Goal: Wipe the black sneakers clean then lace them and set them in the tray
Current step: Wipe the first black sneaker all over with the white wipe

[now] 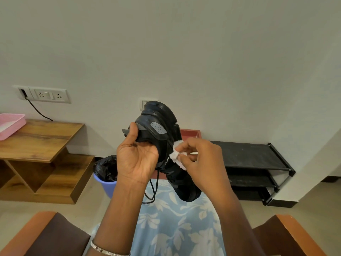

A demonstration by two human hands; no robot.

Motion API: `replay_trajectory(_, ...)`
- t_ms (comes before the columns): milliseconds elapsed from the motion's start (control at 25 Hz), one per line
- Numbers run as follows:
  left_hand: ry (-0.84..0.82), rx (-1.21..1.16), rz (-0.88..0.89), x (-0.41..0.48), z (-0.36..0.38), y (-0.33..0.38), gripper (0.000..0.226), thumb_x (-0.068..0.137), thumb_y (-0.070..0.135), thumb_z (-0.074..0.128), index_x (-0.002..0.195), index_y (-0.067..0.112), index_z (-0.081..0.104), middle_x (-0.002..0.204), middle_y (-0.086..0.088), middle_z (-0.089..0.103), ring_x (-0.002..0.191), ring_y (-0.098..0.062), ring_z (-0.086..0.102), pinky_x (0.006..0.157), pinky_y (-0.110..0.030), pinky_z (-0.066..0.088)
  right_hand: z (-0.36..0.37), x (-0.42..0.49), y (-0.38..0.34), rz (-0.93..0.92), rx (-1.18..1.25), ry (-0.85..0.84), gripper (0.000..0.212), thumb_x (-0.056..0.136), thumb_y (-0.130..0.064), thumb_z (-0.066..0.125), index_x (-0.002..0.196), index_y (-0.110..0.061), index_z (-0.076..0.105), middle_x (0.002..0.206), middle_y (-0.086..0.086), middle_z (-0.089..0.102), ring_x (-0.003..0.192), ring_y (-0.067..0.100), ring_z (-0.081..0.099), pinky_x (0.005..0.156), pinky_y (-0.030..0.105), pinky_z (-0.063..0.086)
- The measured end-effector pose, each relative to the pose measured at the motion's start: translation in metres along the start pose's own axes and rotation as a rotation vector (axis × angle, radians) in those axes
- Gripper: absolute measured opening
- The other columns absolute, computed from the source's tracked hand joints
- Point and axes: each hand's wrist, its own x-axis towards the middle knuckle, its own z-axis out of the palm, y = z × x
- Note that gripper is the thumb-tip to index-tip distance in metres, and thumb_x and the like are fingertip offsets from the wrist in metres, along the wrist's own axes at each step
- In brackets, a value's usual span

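Wood table (42, 137) stands far left, and a black rack (249, 156) far right. Between them, up in the air, is the sneaker (160, 115), heel up. The left hand (136, 159) grips it near the heel. The right hand (203, 159) pinches a white wipe (177, 155) against its side. Laces (157, 182) hang down.

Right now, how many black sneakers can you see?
1. The black lace-up sneaker is held heel-up in the left hand, the right hand holding a white wipe to it; its mate may be hidden.

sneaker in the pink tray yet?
No, the left hand holds the black sneaker in the air; the pink tray sits apart on the wooden table.
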Motion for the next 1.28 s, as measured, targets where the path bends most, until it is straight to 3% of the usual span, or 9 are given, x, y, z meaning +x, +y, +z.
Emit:
replay_trajectory(240,0.013,0.080,0.013,-0.002,0.004,-0.001,0.048,0.087,0.025,0.062,0.126,-0.003,0.061,0.135,-0.026,0.058,0.125,-0.043,0.057,0.112,-0.053,0.039,0.013,0.012,-0.014,-0.274,0.256,0.139,0.017,0.089,-0.007,0.071,0.104,-0.013,0.076,0.109,-0.004,0.068,0.104,0.009,0.066,0.084,0.023,0.058)
replay_trajectory(480,0.049,0.009,0.033,-0.002,0.000,0.010,0.046,0.091,0.026,0.061,0.131,0.004,0.058,0.137,-0.017,0.059,0.132,-0.036,0.052,0.119,-0.048,0.029,0.022,-0.005,0.015,-0.130,0.084,0.165,0.016,0.090,-0.016,0.072,0.104,-0.021,0.078,0.105,-0.008,0.071,0.098,0.000,0.062,0.086,0.021,0.054)
replay_trajectory(600,0.039,-0.008,0.028,-0.001,0.000,0.012,0.049,0.086,0.022,0.067,0.130,0.003,0.059,0.137,-0.017,0.059,0.133,-0.035,0.052,0.120,-0.047,0.028,0.020,-0.006,0.016,-0.032,-0.015,0.184,0.014,0.090,-0.019,0.072,0.102,-0.023,0.079,0.104,-0.009,0.072,0.088,-0.007,0.056,0.082,0.010,0.047)
replay_trajectory(720,0.039,0.019,0.018,-0.001,0.001,0.007,0.051,0.076,0.018,0.073,0.122,-0.001,0.065,0.135,-0.019,0.060,0.131,-0.037,0.053,0.119,-0.048,0.029,0.023,-0.002,0.012,0.037,-0.013,0.157,0.014,0.091,-0.019,0.071,0.103,-0.021,0.078,0.105,-0.003,0.072,0.088,0.007,0.064,0.085,0.025,0.057)
replay_trajectory(800,0.032,0.042,0.000,0.000,0.001,0.003,0.058,0.073,0.016,0.077,0.126,-0.002,0.062,0.137,-0.022,0.058,0.133,-0.039,0.050,0.119,-0.050,0.028,0.023,0.004,0.001,-0.015,0.027,0.204,0.013,0.091,-0.018,0.072,0.103,-0.021,0.077,0.102,-0.006,0.072,0.089,0.006,0.065,0.084,0.029,0.058)
replay_trajectory(920,-0.028,0.047,-0.052,0.001,-0.002,-0.003,0.075,0.077,0.015,0.079,0.142,-0.003,0.046,0.147,-0.028,0.045,0.139,-0.044,0.041,0.122,-0.051,0.022,0.017,0.017,-0.019,-0.184,0.159,0.298,0.015,0.090,-0.018,0.074,0.104,-0.019,0.077,0.099,-0.007,0.072,0.089,0.005,0.067,0.077,0.021,0.058)
replay_trajectory(1000,-0.031,0.048,-0.074,0.001,-0.003,-0.005,0.067,0.088,0.022,0.068,0.144,-0.003,0.042,0.148,-0.030,0.042,0.140,-0.045,0.039,0.122,-0.050,0.021,0.016,0.020,-0.024,-0.281,0.195,0.320,0.015,0.090,-0.016,0.074,0.105,-0.016,0.077,0.100,-0.004,0.072,0.092,0.007,0.067,0.077,0.018,0.056)
replay_trajectory(1120,-0.037,0.051,-0.038,-0.001,-0.004,0.000,0.063,0.084,0.020,0.072,0.139,-0.002,0.050,0.146,-0.026,0.047,0.139,-0.043,0.042,0.121,-0.051,0.022,0.019,0.008,-0.011,-0.243,0.218,0.242,0.014,0.091,-0.013,0.071,0.103,-0.016,0.076,0.102,-0.005,0.070,0.094,0.005,0.065,0.079,0.014,0.053)
replay_trajectory(1280,-0.035,0.024,0.053,-0.001,0.001,0.011,0.044,0.076,0.017,0.074,0.117,0.000,0.070,0.139,-0.017,0.058,0.133,-0.035,0.052,0.119,-0.048,0.029,0.011,0.002,0.018,0.033,0.108,0.011,0.010,0.089,-0.017,0.074,0.092,-0.026,0.077,0.096,-0.012,0.073,0.085,-0.001,0.066,0.072,0.009,0.050)
